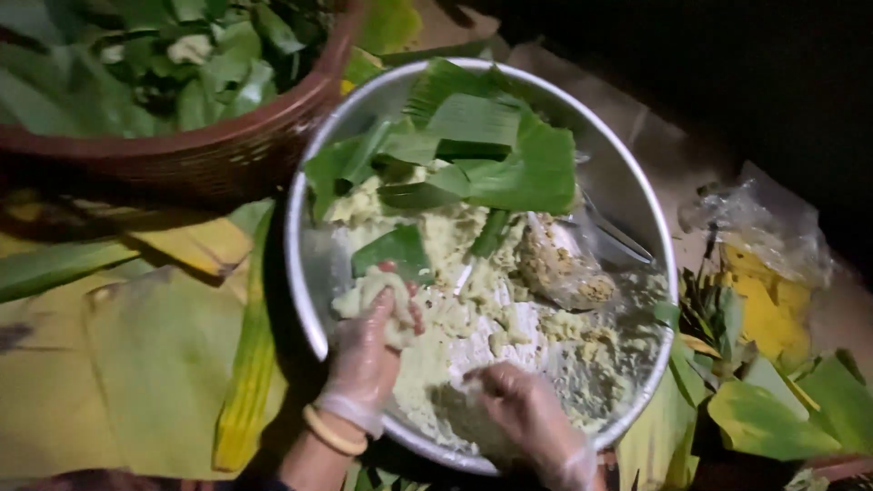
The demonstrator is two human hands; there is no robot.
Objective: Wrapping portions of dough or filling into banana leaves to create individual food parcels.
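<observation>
Closest to my lens, my right hand (pixel 532 414) sits at the near rim of the metal basin (pixel 627 191), in a thin clear glove, its fingers pushed down into the pale yellow dough (pixel 455 336). They are buried and blurred, so I cannot tell whether they are spread or pinched. My left hand (pixel 368 350), also gloved, with a yellow band (pixel 332 432) on the wrist, has its fingers curled tight round a lump of dough (pixel 382 295), which it holds just above the rest of the mass, on the left side of the basin.

Out from my hands, the dough covers most of the basin floor. Strips and folded pieces of banana leaf (pixel 500 155) lie over the far half of it, and one small piece of leaf sits just beyond my left fingers. A clear plastic bag (pixel 559 264) of crumbly brownish filling rests on the dough, right of centre, with a metal utensil beside it, too blurred for me to name.

Beyond the basin on the left stands a brown woven basket (pixel 195 159) heaped with green leaves. Flat yellow-green leaves (pixel 159 359) are spread under and left of the basin. To the right lies a crumpled plastic bag (pixel 768 264) with something yellow in it, among more leaves.
</observation>
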